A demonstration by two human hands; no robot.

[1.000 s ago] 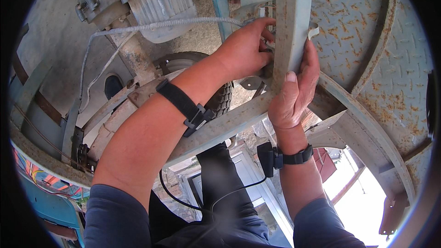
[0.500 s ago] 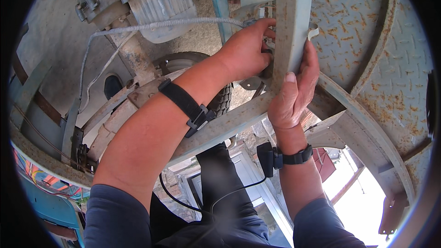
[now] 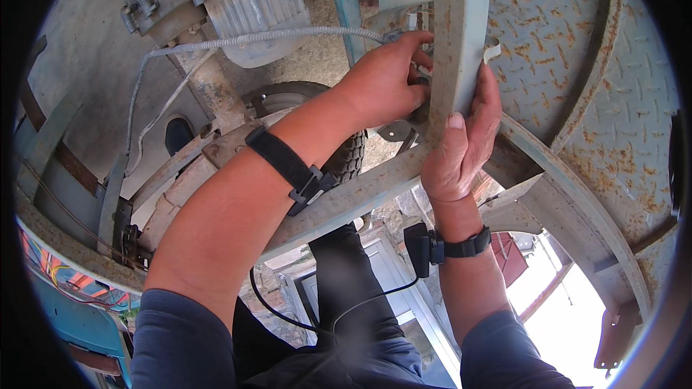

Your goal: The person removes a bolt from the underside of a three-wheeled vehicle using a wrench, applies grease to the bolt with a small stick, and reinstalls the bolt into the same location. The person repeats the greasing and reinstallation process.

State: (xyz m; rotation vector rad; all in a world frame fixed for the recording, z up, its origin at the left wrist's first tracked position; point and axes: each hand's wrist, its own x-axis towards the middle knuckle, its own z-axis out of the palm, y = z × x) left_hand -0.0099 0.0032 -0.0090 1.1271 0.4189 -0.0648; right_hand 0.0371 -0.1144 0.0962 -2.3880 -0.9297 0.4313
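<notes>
A pale grey-green metal beam (image 3: pixel 461 29), speckled with rust, stands between my hands. My left hand (image 3: pixel 393 79) reaches to its left side, fingers bent inward; the fingertips pass partly behind the beam, and what they hold is hidden. A grey corrugated cable sleeve (image 3: pixel 288 34) ends beside that hand. My right hand (image 3: pixel 467 140) is wrapped round the beam's right edge, thumb on the near side and the other fingers up along and behind it. A short, curled whitish strip (image 3: pixel 492 51) sticks out at its fingertips; whether they grip it I cannot tell.
A sloping metal crossbar (image 3: pixel 353 198) runs below my hands. A finned grey motor housing (image 3: pixel 259 7) and a black tyre (image 3: pixel 351 155) are at the left. Rusty tread plate (image 3: pixel 548 36) and a curved rail (image 3: pixel 591 194) lie right. Thin wires (image 3: pixel 54 270) hang at far left.
My left hand and forearm have shifted very slightly, the fingers still at the beam. My right hand stays in place.
</notes>
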